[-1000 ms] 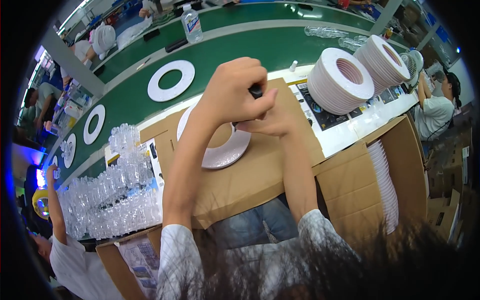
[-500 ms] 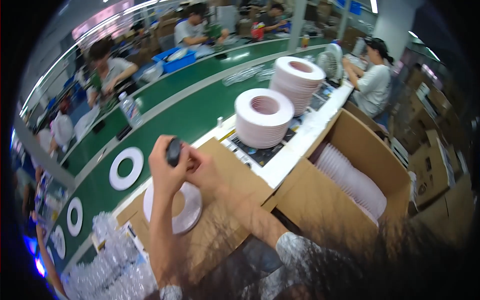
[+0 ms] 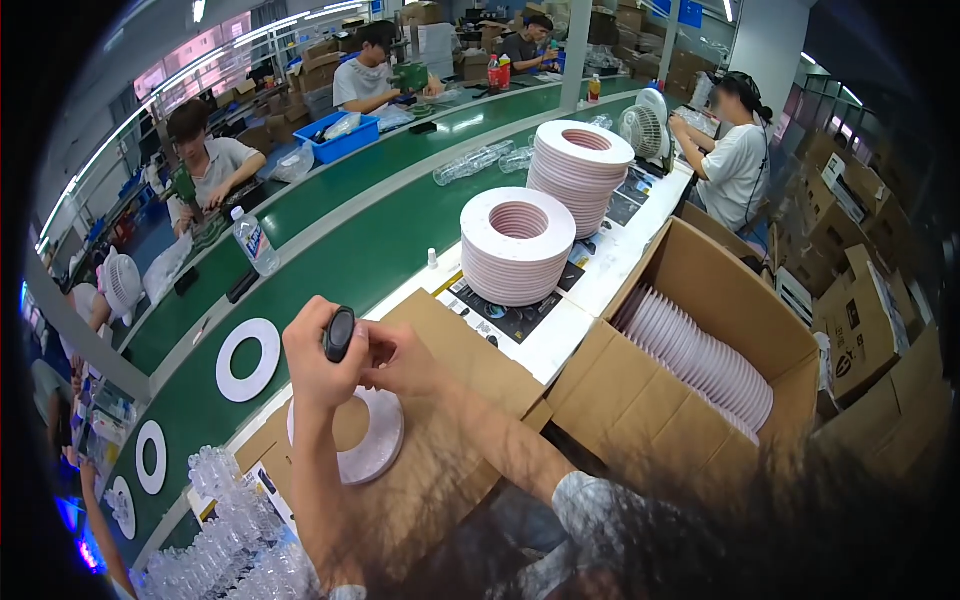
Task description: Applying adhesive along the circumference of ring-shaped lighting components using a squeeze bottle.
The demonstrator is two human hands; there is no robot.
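Two hands of mine are meeting left of the frame's centre, above a flat white ring (image 3: pixel 378 445). My left hand (image 3: pixel 318 355) is wrapping its fingers tightly around a black handle (image 3: pixel 340 334), whose rounded end is showing beside my thumb. My right hand (image 3: pixel 408 362) is sitting just beside it, fingers curled into a narrow bend; their tips are hiding, so I cannot tell whether they are pinching anything.

The white ring is lying on a brown cardboard sheet (image 3: pixel 465 350) at lower left of centre, and my left forearm is covering part of it. Two more rings, an upper ring (image 3: pixel 271 352) and a lower ring (image 3: pixel 152 486), are resting on the green belt (image 3: pixel 340 262) at the left of the frame. Clear plastic pieces (image 3: pixel 235 540) are crowding the lower left corner.

Right of centre, a near stack of rings (image 3: pixel 518 270) is standing before a far stack of rings (image 3: pixel 580 190). An open carton (image 3: pixel 610 385) at lower right is holding a slanting row of rings (image 3: pixel 705 365). One clear bottle (image 3: pixel 255 243) is standing at upper left, and a seated person (image 3: pixel 738 165) is working at upper right.
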